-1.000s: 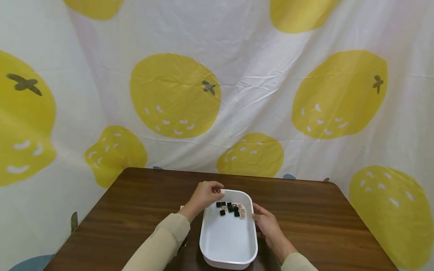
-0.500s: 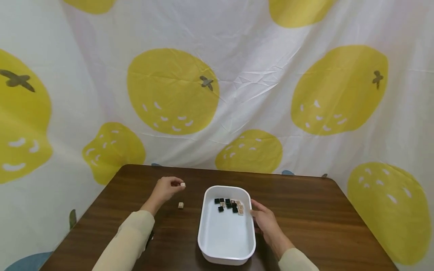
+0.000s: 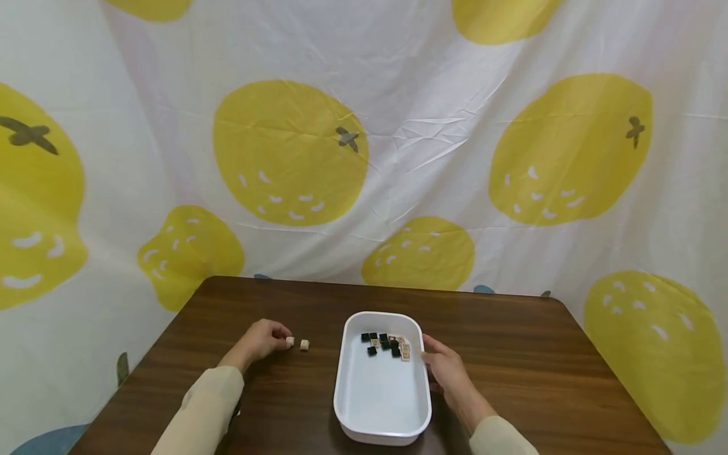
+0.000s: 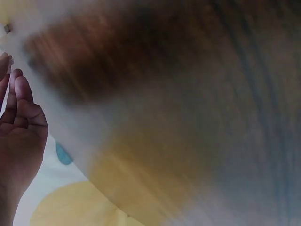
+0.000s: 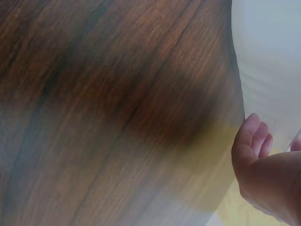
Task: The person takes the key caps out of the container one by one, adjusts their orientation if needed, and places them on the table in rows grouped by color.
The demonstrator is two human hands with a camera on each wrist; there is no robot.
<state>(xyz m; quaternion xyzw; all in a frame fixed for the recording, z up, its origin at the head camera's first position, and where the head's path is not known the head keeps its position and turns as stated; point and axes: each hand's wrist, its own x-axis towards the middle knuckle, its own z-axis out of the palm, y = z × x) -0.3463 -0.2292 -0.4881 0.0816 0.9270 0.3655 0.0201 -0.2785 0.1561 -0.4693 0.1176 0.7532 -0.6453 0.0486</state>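
My left hand (image 3: 261, 341) pinches a small cream keycap-like piece (image 3: 290, 341) between thumb and fingertips, low over the table. Just to its right lies a similar cream piece (image 3: 304, 345). In the left wrist view, that hand's fingers (image 4: 23, 89) show at the left edge, a sliver of the held piece at their tips. A white rectangular tray (image 3: 380, 436) stands right of the left hand. My right hand (image 3: 452, 376) rests against the tray's right side, thumb at the rim and fingers along the outer wall. Right wrist view: the fingers (image 5: 244, 141) appear slightly bent.
Several small black pieces (image 3: 372, 351) and beige pieces (image 3: 405, 352) lie at the tray's far end. The dark wooden table (image 3: 529, 366) ends at a lemon-print curtain (image 3: 409, 177) behind it.
My left hand has moved left from over the tray's far end, then down to the table with a cream piece. The right hand has stayed at the tray.
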